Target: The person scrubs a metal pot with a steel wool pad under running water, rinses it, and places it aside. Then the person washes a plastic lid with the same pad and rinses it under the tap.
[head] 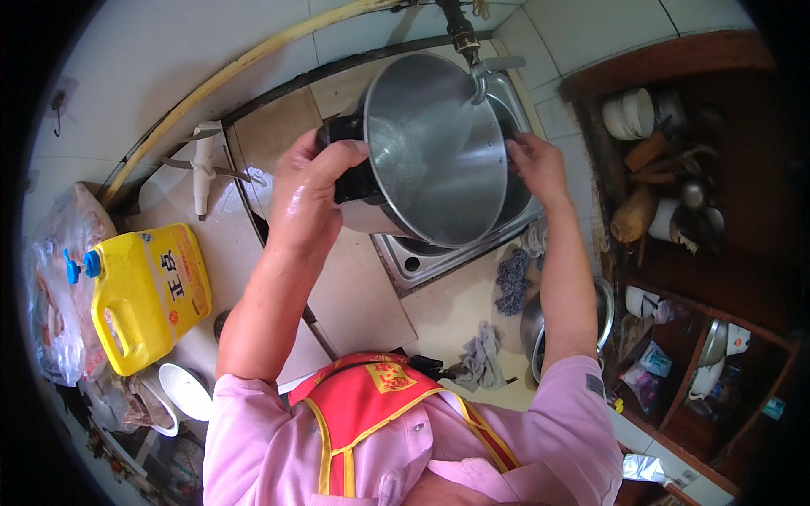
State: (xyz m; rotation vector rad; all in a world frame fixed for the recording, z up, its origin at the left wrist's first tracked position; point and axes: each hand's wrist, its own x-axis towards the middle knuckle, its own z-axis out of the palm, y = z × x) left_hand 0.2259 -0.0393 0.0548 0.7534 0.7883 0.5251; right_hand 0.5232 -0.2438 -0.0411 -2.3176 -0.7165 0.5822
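A large stainless-steel pot [436, 158] is tilted over the sink [436, 269], its open mouth facing up towards me. My left hand [310, 183] grips the black handle [354, 190] on its left side, thumb on top near the rim. At the opposite side my right hand [538, 167] holds the pot, fingers curled at a dark handle mostly hidden behind them. The metal faucet [479, 88] reaches over the upper right rim. A pale streak crosses the pot's inside; I cannot tell whether it is running water or a reflection.
Left on the counter are a yellow jug [155, 291] with a blue pump, a white knife rack [202, 171] and a white bowl [183, 389]. A scouring pad [512, 281], a grey rag [482, 357] and a metal basin [531, 322] lie below the sink. Wooden shelves [709, 265] stand right.
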